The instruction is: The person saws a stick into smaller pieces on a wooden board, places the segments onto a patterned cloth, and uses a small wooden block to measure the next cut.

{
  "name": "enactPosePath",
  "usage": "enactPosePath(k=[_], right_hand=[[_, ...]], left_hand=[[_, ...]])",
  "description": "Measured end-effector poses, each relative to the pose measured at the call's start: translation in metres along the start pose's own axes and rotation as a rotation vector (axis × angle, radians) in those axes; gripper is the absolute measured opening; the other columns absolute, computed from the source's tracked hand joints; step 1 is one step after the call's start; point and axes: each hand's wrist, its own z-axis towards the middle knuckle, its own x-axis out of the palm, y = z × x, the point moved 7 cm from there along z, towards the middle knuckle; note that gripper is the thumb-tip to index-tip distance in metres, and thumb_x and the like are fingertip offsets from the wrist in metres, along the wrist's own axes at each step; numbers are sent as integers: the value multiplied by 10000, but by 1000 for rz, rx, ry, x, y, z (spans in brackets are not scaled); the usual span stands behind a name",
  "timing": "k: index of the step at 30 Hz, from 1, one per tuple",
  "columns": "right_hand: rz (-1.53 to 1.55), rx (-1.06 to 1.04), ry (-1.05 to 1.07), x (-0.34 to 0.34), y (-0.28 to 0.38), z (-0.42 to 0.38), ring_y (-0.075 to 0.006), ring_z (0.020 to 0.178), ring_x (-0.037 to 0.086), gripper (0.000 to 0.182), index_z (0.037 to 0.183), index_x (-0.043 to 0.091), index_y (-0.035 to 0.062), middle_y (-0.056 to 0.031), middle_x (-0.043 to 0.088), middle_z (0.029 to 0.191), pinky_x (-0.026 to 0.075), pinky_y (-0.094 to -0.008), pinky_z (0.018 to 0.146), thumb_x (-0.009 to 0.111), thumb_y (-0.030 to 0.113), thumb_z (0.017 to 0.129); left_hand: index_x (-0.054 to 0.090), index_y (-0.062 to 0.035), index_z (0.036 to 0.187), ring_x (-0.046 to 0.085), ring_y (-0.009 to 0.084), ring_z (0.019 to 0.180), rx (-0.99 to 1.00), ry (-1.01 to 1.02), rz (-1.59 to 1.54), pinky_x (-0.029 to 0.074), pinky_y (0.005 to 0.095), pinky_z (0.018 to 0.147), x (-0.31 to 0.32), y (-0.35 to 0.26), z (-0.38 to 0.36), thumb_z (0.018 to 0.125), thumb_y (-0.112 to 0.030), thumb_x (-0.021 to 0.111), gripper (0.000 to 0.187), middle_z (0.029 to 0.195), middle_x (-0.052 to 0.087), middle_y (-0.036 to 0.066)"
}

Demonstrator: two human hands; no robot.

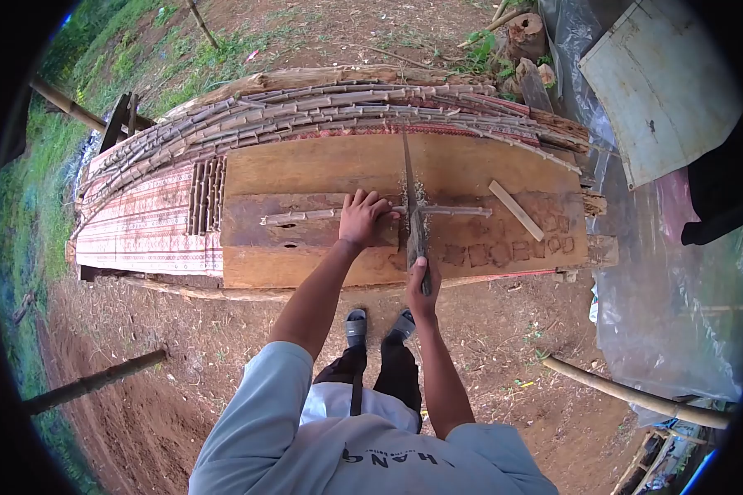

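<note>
A long knobbly stem (pixel 458 211) lies across a thin dark board (pixel 248 233) on the wooden work board. My left hand (pixel 366 216) is closed over the stem and presses it down on the dark board's right part. In my right hand (pixel 423 285) is the handle of a hand saw (pixel 413 190). The saw's blade points away from me and crosses the stem just right of my left hand, at the dark board's end. Pale sawdust (pixel 422 195) is scattered on both sides of the blade.
A bundle of long stems (pixel 305 111) lies along the table's far side. Several short cut pieces (pixel 206 198) sit in a row on the patterned cloth (pixel 140 214) at left. A flat wooden stick (pixel 516 210) rests at right. Plastic sheeting (pixel 660 313) hangs on the right.
</note>
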Motion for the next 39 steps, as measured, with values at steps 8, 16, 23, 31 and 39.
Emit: enactPosePath(k=[8,16,23,31,39], right_hand=[[-1,43,4,-5,10,-3,-114,572,406,278,804,475,26,-34,425,614,341,-288,520,465,235,987],[-41,11,35,-13,14,-33,-64,572,396,260,798,468,47,17,412,611,325,-254,518,467,227,986],[-45,-75,11,-4,25,2,-99,532,395,282,790,461,34,-36,411,577,319,-295,488,478,237,984],[58,21,20,-13,5,-24,-89,551,386,269,788,476,32,-32,392,592,322,-277,500,495,223,976],[-1,-86,-35,4,16,12,-113,530,424,248,820,502,7,-67,422,588,329,-315,481,498,205,970]], left_hand=[[619,-190,809,495,211,889,-4,-30,-6,369,366,771,-2,-1,0,804,-445,634,256,828,525,-9],[639,-160,838,495,230,884,-20,-3,-21,359,377,779,-1,-1,-1,810,-424,640,265,830,531,11],[612,-175,815,489,221,895,-9,26,-4,353,370,792,1,-1,1,809,-447,627,273,844,530,1],[630,-151,837,493,242,885,-2,-30,-33,366,376,778,-4,-3,3,795,-403,662,258,836,540,14],[596,-176,782,487,229,856,14,-29,-31,366,371,764,0,0,-1,777,-434,661,266,817,515,5]])
